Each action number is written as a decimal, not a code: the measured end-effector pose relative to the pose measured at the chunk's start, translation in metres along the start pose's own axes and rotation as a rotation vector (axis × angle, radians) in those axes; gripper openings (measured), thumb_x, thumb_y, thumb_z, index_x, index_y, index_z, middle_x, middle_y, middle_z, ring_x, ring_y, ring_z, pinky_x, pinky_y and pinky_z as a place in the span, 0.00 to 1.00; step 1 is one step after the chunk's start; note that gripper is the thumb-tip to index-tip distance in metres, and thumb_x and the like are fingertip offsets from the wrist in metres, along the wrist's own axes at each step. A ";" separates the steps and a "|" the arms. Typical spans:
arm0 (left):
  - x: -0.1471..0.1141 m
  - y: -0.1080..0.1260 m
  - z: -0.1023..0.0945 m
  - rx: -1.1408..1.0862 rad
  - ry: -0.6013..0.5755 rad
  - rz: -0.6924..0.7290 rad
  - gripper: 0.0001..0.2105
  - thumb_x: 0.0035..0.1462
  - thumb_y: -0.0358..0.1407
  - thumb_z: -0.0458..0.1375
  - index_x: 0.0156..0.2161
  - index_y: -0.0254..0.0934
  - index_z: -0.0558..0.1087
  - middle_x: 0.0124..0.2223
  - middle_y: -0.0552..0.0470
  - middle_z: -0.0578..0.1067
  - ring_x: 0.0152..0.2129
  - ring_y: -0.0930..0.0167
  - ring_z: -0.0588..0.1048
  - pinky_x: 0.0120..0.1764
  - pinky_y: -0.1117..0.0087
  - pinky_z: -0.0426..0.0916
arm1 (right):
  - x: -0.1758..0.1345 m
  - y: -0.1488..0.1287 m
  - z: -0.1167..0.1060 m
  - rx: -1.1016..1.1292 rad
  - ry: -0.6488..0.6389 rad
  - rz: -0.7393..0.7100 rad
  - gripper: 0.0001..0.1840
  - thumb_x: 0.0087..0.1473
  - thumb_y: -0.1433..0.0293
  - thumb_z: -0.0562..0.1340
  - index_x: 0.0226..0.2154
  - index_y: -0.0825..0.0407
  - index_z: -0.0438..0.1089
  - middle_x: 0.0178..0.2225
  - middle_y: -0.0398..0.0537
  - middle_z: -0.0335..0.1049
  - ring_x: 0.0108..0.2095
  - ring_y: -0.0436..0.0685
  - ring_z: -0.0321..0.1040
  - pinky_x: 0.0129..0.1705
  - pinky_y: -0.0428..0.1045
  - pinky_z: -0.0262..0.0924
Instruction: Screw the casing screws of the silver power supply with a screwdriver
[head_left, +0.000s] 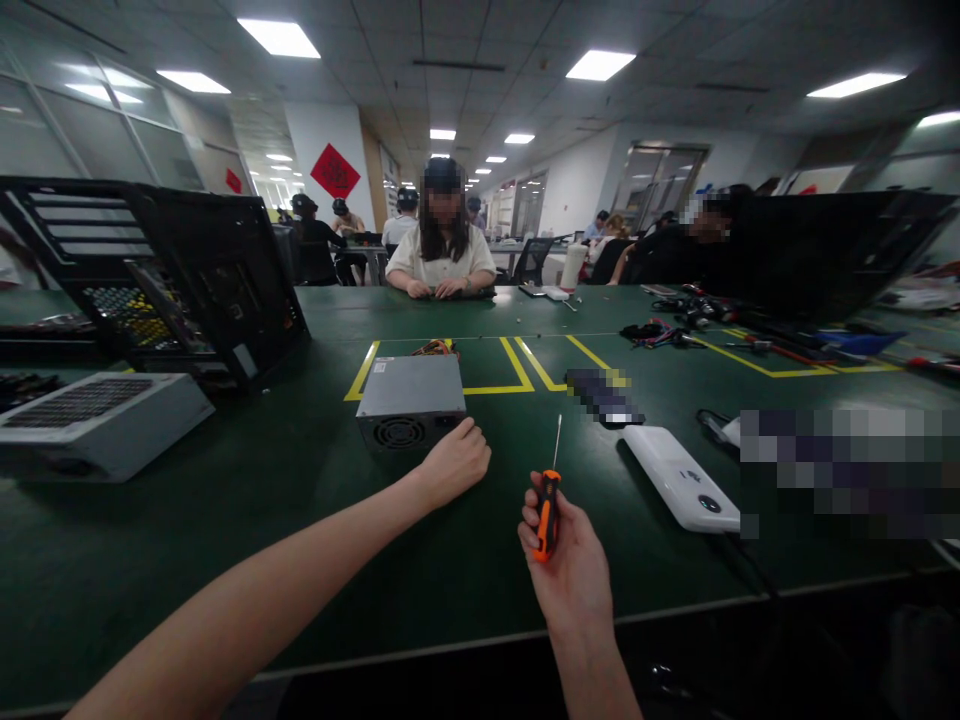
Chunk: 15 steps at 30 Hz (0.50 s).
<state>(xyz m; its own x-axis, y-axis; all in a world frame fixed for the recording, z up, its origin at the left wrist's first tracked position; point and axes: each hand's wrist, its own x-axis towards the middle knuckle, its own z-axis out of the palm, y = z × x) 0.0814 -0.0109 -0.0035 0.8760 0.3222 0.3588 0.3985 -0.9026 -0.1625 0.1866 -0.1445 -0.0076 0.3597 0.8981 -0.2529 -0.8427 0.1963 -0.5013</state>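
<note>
A grey computer power supply sits on the green table in front of me, fan grille facing me and coloured cables behind it. My left hand is closed at its front right corner, overlapping the edge of the box. Whatever the curled fingers hold, if anything, is hidden. To the right, my right hand is turned palm up and grips a screwdriver by its orange and black handle. The screwdriver's thin metal shaft points up and away from me, apart from the power supply.
A second power supply and an open black computer case stand left. A white power bank lies right, beside a partly blurred dark phone. Loose cables lie farther back. A person sits opposite.
</note>
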 end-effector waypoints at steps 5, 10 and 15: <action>-0.024 0.003 -0.040 -0.462 0.151 -0.401 0.05 0.56 0.32 0.50 0.35 0.37 0.68 0.35 0.49 0.72 0.34 0.68 0.70 0.39 0.65 0.63 | -0.005 -0.003 0.007 -0.283 0.004 -0.154 0.19 0.42 0.73 0.64 0.40 0.53 0.69 0.30 0.45 0.71 0.29 0.49 0.67 0.27 0.43 0.63; -0.048 -0.024 -0.072 -1.597 0.421 -0.781 0.06 0.54 0.37 0.54 0.32 0.36 0.68 0.30 0.53 0.72 0.31 0.73 0.72 0.35 0.71 0.66 | -0.003 -0.024 0.057 -0.873 -0.219 -0.618 0.23 0.44 0.70 0.65 0.44 0.49 0.63 0.36 0.44 0.71 0.32 0.50 0.68 0.31 0.45 0.64; -0.065 -0.042 -0.072 -2.210 0.692 -0.955 0.02 0.51 0.32 0.58 0.31 0.36 0.69 0.28 0.55 0.72 0.29 0.77 0.73 0.31 0.77 0.67 | 0.002 -0.030 0.118 -0.975 -0.359 -1.200 0.15 0.42 0.75 0.66 0.36 0.52 0.66 0.38 0.45 0.70 0.36 0.52 0.69 0.37 0.49 0.66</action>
<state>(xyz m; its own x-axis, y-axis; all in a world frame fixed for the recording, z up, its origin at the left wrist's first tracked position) -0.0120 -0.0141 0.0464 0.3803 0.9211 -0.0836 -0.6464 0.3294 0.6882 0.1653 -0.1020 0.1043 0.3702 0.4836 0.7931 0.4688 0.6398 -0.6090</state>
